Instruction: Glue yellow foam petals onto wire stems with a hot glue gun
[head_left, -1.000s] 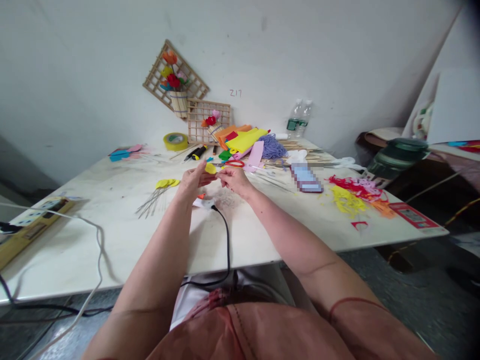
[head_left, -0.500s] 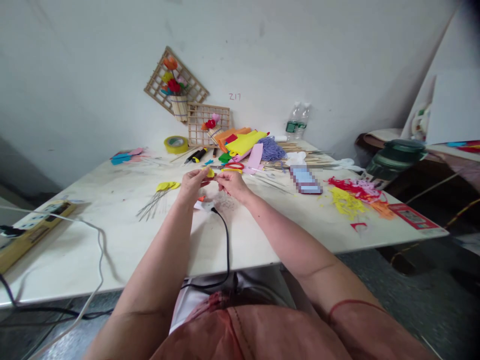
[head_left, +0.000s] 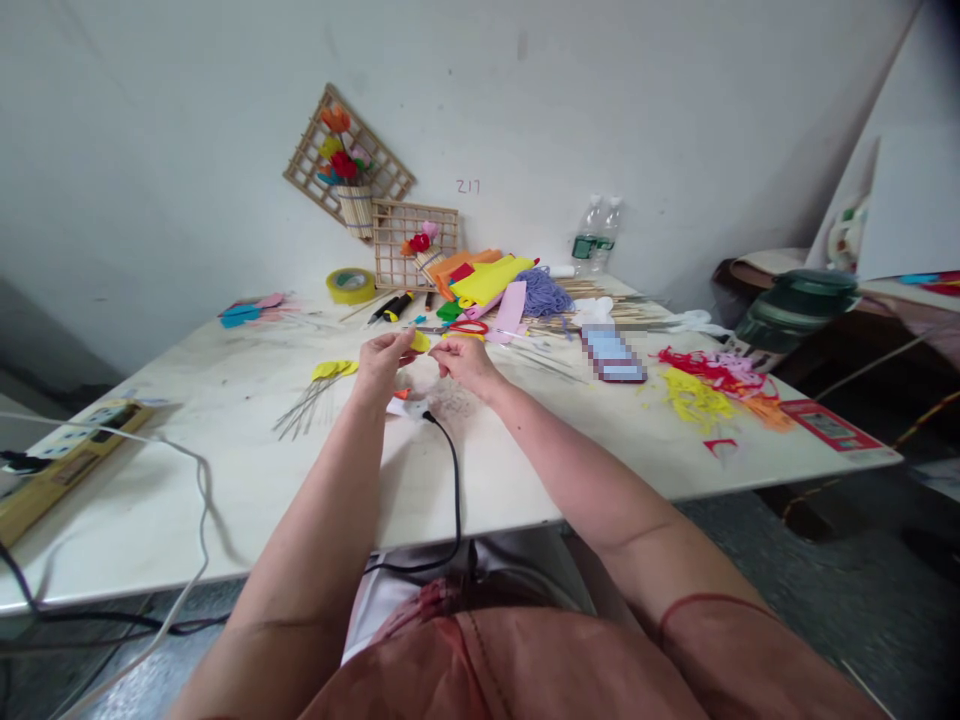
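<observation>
My left hand (head_left: 381, 364) is closed on a yellow felt-like petal (head_left: 420, 342), pinched between thumb and fingers above the table. Close by on its right, my right hand (head_left: 468, 362) has its fingertips pinched together beside the petal's edge. Whatever lies in that pinch is too small to make out. Left of my left hand lies a bunch of yellow petals (head_left: 334, 369) on thin wire stems (head_left: 306, 402). Below my hands sits a small white device (head_left: 409, 406) with a black cord and an orange bit. Behind them lie red-handled scissors (head_left: 470, 327).
Coloured felt sheets (head_left: 491, 281), purple yarn (head_left: 546, 292) and thin sticks fill the back. Yellow tape (head_left: 351, 286) and bamboo grids (head_left: 415, 240) with felt flowers stand at the wall. Rightward are a phone (head_left: 613, 353), felt scraps (head_left: 699, 398) and a green-lidded container (head_left: 796, 312). A power strip (head_left: 71, 450) lies left.
My right fingertips have shifted slightly at the petal's edge, and more of the yellow petal shows. The left hand keeps its hold. The camera view has moved a little.
</observation>
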